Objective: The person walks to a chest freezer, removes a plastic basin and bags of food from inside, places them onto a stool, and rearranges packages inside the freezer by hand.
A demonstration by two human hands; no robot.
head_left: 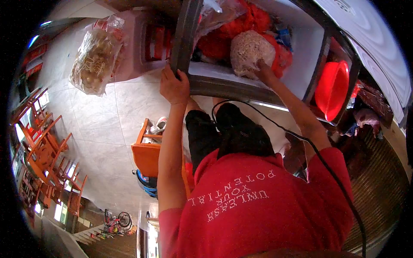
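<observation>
An open chest freezer (232, 88) stands right in front of me. My left hand (174, 85) is closed over its dark rim at the near left corner. Inside, my right hand (265, 72) grips the near right side of a clear plastic bag (249, 50), which is full of pale, crumbly-looking pieces. The fingertips are partly hidden against this bag. Red plastic bags (257, 19) lie behind and around it, with a clear bag (217, 21) at the far left and a small blue packet (283, 36) at the right.
A second bag of pale, stringy food (94, 60) rests on a whitish surface left of the freezer. A red basin (332, 90) sits at the right, beside the raised white lid (383, 38). A black cable (297, 135) crosses my body. An orange wooden stool (146, 159) stands near my legs.
</observation>
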